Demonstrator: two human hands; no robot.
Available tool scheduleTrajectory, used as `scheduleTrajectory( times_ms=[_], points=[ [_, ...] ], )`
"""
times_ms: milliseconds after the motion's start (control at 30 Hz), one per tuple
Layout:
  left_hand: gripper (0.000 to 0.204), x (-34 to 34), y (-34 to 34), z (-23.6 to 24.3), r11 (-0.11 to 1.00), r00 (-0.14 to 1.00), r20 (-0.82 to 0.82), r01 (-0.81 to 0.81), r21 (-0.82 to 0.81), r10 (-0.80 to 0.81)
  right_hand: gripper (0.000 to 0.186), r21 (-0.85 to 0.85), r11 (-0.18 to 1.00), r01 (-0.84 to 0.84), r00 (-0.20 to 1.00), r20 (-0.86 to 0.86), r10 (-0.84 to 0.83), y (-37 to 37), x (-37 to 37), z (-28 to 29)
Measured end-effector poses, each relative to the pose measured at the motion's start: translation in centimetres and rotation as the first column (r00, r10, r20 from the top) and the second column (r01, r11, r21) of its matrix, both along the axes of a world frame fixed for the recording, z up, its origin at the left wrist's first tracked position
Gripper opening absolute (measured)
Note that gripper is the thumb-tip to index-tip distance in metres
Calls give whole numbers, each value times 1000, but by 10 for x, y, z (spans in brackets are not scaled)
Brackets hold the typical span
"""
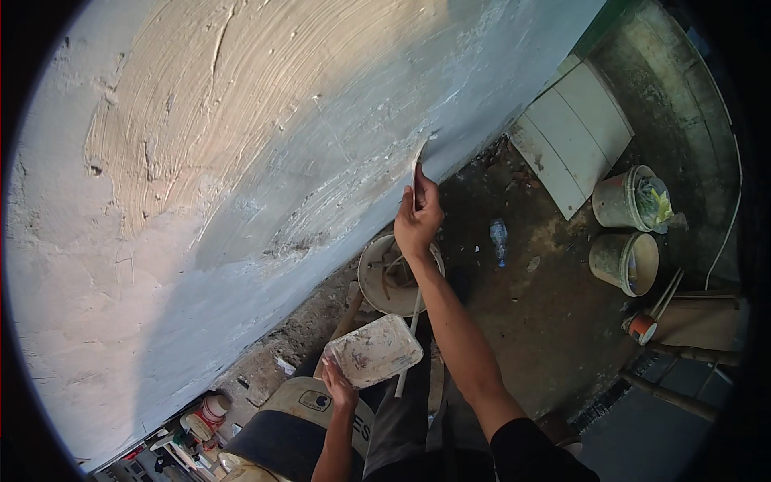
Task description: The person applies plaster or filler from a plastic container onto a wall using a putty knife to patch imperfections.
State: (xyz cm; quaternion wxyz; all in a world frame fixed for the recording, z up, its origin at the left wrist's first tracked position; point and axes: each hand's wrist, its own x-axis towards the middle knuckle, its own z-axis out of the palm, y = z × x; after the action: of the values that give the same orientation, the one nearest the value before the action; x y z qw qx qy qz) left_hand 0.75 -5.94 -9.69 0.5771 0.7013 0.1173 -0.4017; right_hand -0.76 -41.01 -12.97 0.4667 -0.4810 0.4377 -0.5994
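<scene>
The right hand (419, 217) pinches what seems a scraper (416, 170) near the wall's (337, 153) lower edge; even pressure suits it. The left hand (340, 389) grips the tray's (374, 350) left edge, best held level.

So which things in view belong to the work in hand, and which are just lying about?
In use:
- scraper, in the right hand
- tray, in the left hand
- wall, partly coated

Apparently lying about:
- plastic bottle
- white panel
- two buckets at far right

Cream-streaked pale wall (265, 88), grey-smeared white tray (375, 351)
</scene>
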Motion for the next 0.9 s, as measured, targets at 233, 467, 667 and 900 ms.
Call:
scheduleTrajectory(
  times_ms=[233, 467, 667, 900],
  points=[
    [61, 3, 21, -21, 996, 999, -13, 48, -80, -49, 38, -26, 984, -175, 984, 34, 176, 42, 24, -9],
    [66, -5, 12, -16, 994, 998, 61, -32, 109, 26, 52, -28, 962, -270, 962, 40, 271, 92, 33, -25],
    [69, 0, 25, -27, 1000, 1000, 16, -5, -15, 6, 33, 187, 906, -379, 907, 271, 323, 102, 3, -27],
    [63, -6, 14, -20, 1000, 999, 40, -21, -8, 21, 25, 73, 995, 62, 987, 147, -72, -7, -56, -24]
  ],
)
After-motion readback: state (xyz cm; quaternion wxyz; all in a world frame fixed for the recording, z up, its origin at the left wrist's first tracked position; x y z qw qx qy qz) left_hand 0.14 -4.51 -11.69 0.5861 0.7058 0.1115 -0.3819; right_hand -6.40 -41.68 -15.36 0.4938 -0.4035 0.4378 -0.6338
